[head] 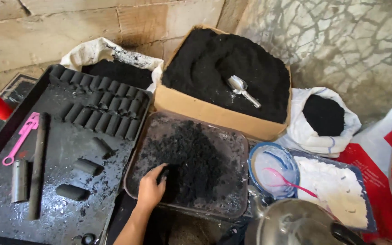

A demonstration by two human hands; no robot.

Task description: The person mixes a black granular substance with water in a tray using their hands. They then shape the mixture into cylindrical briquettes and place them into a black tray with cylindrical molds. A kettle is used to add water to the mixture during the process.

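Observation:
My left hand (151, 188) reaches in from the bottom edge, fingers curled and dug into a heap of black powder (191, 159). The powder lies in a shallow rounded tray (239, 140); my fingertips are buried in it. My right hand is out of view. Left of the tray lies a black metal sheet (55, 154) carrying rows of black cylindrical briquettes (105, 106), with three loose ones nearer me (87, 166). A dark metal tube (20, 180) and a long black rod (37, 165) rest on the sheet beside a pink plastic tool (21, 137).
A cardboard box of black powder (205, 109) with a metal scoop (242, 89) stands behind the tray, with white sacks of powder (325, 115) on either side. At right are a blue bowl with a pink spoon (273, 170), white powder (334, 188), a metal pot (296, 224) and a red bag (391, 172).

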